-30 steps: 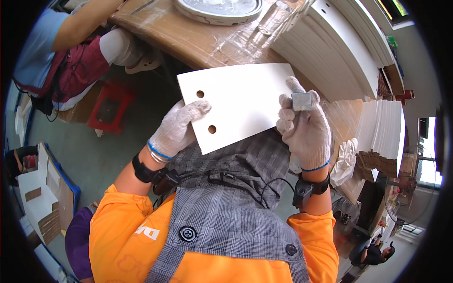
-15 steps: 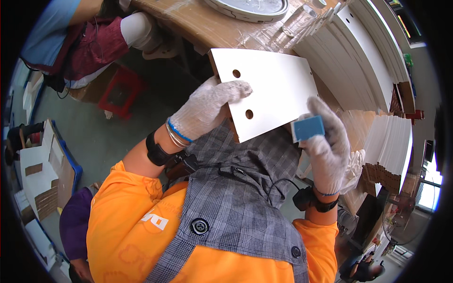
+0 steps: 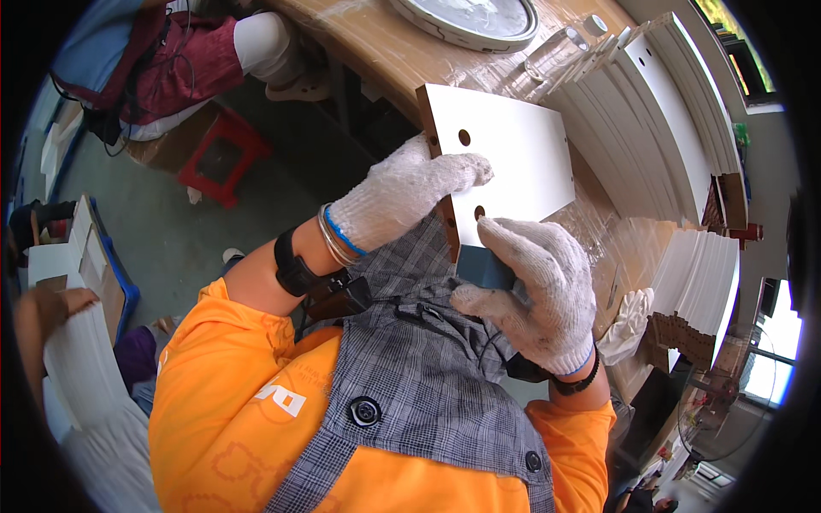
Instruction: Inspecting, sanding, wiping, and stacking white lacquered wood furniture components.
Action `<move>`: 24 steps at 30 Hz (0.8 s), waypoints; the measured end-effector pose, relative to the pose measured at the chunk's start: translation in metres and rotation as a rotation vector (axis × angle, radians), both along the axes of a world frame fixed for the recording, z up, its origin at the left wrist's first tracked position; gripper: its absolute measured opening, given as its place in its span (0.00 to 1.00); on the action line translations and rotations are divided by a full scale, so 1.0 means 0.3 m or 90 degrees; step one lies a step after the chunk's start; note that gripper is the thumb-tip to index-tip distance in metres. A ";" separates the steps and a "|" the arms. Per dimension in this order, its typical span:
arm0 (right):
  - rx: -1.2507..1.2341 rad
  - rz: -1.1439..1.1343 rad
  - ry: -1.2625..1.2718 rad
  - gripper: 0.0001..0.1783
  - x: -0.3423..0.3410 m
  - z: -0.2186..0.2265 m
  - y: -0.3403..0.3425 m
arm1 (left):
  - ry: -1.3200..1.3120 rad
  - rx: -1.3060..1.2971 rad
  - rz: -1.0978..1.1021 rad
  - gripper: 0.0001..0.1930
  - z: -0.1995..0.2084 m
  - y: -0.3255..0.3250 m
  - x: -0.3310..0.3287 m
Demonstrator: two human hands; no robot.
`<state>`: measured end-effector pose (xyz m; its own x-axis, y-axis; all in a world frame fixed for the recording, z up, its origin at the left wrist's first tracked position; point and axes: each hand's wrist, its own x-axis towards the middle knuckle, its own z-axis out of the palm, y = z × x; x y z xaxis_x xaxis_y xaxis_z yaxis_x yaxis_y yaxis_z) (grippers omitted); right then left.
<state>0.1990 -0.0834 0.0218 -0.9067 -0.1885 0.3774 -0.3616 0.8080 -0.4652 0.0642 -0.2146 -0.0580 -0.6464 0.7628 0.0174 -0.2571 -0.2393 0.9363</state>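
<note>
A white board (image 3: pixel 522 154) with drilled holes and brown, unfinished edges is held up tilted before me. My left hand (image 3: pixel 410 188), in a knitted white glove, grips its left edge with the thumb lying on the white face between two round holes. In the same kind of glove, my right hand (image 3: pixel 543 286) pinches a blue block (image 3: pixel 485 267) between thumb and fingers. The block sits against the board's lower near corner, close to the lower hole. The fingers of my left hand behind the board are hidden.
Stacked white boards (image 3: pixel 637 111) stand at the right of the wooden table (image 3: pixel 342 38), with another stack (image 3: pixel 697 282) nearer. A round lid-like tray (image 3: pixel 470 17) and a clear bottle (image 3: pixel 556 56) lie at the back. A crumpled white cloth (image 3: pixel 627 325) and red stool (image 3: pixel 227 158) are nearby. Another person sits at upper left.
My right hand has moved left with the blue block, from the board's right side to its lower left corner. The board has shifted slightly right. A person's arm with white boards appears at far left.
</note>
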 end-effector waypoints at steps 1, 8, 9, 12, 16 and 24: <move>0.001 0.000 -0.001 0.34 -0.001 -0.003 0.002 | -0.139 0.015 -0.021 0.16 -0.003 0.007 -0.005; 0.045 0.035 -0.020 0.34 -0.005 0.003 0.026 | -0.117 -0.011 -0.034 0.16 0.024 -0.006 -0.003; 0.040 0.040 -0.003 0.34 -0.007 0.001 0.027 | 0.076 -0.016 -0.011 0.15 0.018 -0.014 0.000; 0.031 0.039 0.021 0.34 -0.026 -0.015 0.026 | 0.049 0.003 -0.012 0.14 0.016 0.001 -0.009; 0.035 0.048 -0.030 0.34 -0.014 0.000 0.042 | -0.002 -0.045 -0.004 0.11 0.036 -0.003 0.000; -0.089 -0.073 0.034 0.36 0.050 -0.047 0.036 | -0.026 0.012 0.003 0.12 0.015 -0.002 0.005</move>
<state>0.2139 -0.0726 0.0077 -0.8970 -0.0268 0.4411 -0.2978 0.7741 -0.5586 0.0657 -0.2151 -0.0537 -0.6500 0.7600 0.0053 -0.2938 -0.2577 0.9205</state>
